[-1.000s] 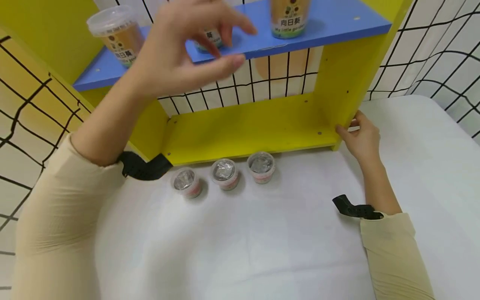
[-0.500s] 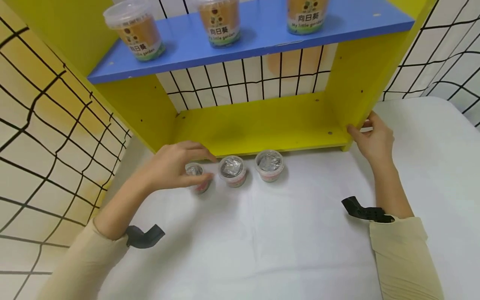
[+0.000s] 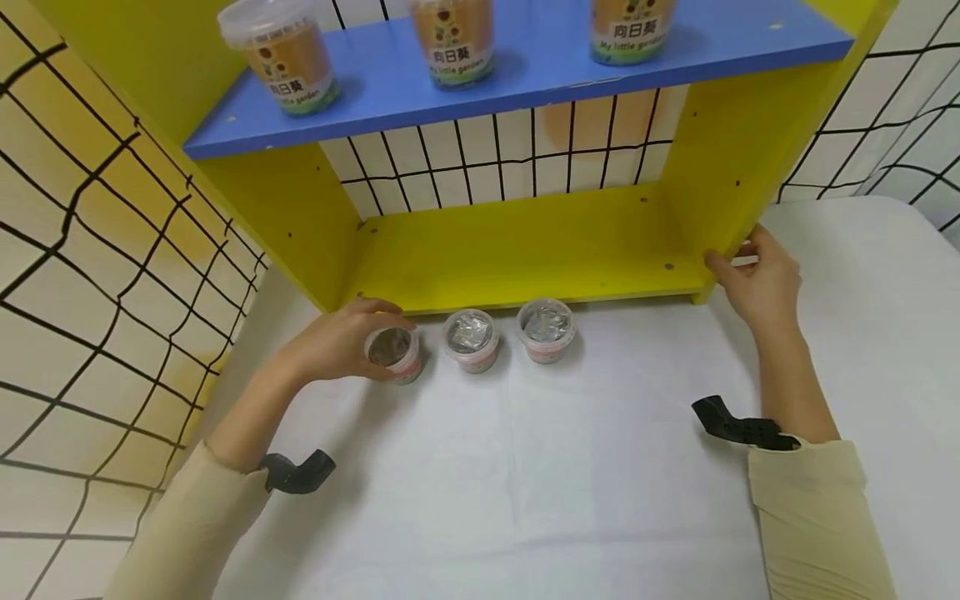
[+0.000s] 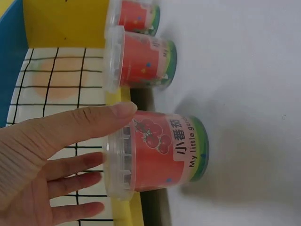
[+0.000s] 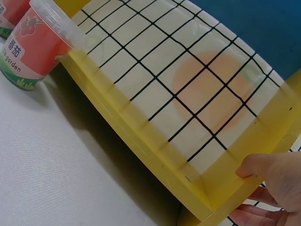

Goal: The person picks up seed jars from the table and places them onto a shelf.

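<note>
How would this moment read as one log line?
left hand: at rim of leftmost red cup; right hand: grips yellow side panel; three orange cups: on blue shelf

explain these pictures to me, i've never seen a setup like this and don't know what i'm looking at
There's no machine here, just a person's two bare hands. The big picture comes from a camera worn on the head, looking forward and down. The two smaller ones come from cameras on the left and right wrists, each watching its own hand.

On the white surface stand three small lidded cups in front of a yellow shelf unit. Three taller cups stand on its blue shelf.

The left hand is around the leftmost small cup, its thumb at the lid; whether it grips firmly is hard to tell. The right hand holds the edge of the unit's right side.
</note>
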### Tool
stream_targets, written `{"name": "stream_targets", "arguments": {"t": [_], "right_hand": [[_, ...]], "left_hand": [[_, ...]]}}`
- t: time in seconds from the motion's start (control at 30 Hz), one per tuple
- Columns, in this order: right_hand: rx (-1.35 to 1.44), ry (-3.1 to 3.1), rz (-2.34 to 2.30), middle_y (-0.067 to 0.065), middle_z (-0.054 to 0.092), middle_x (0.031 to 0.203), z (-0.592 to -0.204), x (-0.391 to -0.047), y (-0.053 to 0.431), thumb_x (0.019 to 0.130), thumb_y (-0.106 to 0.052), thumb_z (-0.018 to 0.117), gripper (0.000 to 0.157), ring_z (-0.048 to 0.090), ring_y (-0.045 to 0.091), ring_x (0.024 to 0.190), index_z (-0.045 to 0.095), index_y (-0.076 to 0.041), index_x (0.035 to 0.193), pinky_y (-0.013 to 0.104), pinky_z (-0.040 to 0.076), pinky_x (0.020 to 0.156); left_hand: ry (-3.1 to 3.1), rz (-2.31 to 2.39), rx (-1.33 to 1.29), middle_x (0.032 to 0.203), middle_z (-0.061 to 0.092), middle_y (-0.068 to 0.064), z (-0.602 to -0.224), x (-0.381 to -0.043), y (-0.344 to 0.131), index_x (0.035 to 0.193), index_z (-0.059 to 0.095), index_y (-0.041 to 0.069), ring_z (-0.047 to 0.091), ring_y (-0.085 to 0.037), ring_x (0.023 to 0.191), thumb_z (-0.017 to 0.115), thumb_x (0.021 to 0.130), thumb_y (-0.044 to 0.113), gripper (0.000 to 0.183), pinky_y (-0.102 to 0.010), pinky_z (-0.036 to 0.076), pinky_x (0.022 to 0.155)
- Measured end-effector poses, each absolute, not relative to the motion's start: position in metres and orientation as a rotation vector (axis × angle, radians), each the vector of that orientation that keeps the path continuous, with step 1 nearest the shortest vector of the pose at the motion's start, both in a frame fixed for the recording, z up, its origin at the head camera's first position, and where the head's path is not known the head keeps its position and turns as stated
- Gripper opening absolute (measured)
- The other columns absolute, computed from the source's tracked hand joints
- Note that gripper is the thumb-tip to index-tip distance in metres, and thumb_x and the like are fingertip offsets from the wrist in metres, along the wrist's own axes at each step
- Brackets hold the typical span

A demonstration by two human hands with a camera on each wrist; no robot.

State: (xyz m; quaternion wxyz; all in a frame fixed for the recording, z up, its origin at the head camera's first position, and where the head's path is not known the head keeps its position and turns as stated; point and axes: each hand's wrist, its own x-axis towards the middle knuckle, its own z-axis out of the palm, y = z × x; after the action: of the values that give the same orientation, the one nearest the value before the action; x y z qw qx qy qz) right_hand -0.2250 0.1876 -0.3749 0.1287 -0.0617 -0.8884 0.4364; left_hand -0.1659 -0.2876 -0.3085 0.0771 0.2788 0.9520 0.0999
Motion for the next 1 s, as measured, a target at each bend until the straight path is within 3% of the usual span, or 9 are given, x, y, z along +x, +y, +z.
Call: {"name": "stream_targets", "arguments": {"t": [0.17, 0.37, 1.0], "right_hand": [[-0.178, -2.589, 1.273, 0.023, 0.048, 0.12, -0.375, -0.225, 0.188, 0.089, -0.037, 0.051, 0.056, 0.038, -0.019, 0.059, 0.042, -0.003, 0.133, 0.007, 0.037, 0.048], [-0.168, -2.583, 1.265, 0.024, 0.049, 0.12, -0.375, -0.227, 0.188, 0.09, -0.036, 0.051, 0.055, 0.038, -0.022, 0.056, 0.041, -0.003, 0.133, 0.007, 0.037, 0.047], [-0.225, -2.6, 1.301, 0.015, 0.046, 0.117, -0.375, -0.228, 0.185, 0.089, -0.039, 0.052, 0.059, 0.041, -0.015, 0.062, 0.038, -0.006, 0.137, 0.005, 0.039, 0.052]], "left_hand": [[2.781, 0.404, 0.842, 0.119, 0.057, -0.006, -0.313, -0.173, -0.291, 0.12, 0.061, 0.012, 0.049, -0.025, 0.111, 0.082, 0.067, 0.022, 0.058, -0.044, 0.041, 0.093], [2.779, 0.392, 0.833, 0.117, 0.057, -0.005, -0.313, -0.176, -0.291, 0.119, 0.062, 0.016, 0.049, -0.023, 0.107, 0.082, 0.067, 0.025, 0.056, -0.041, 0.042, 0.09], [2.829, 0.354, 0.84, 0.113, 0.061, -0.004, -0.318, -0.178, -0.289, 0.114, 0.065, 0.017, 0.052, -0.023, 0.103, 0.083, 0.064, 0.026, 0.053, -0.039, 0.044, 0.088]]}}
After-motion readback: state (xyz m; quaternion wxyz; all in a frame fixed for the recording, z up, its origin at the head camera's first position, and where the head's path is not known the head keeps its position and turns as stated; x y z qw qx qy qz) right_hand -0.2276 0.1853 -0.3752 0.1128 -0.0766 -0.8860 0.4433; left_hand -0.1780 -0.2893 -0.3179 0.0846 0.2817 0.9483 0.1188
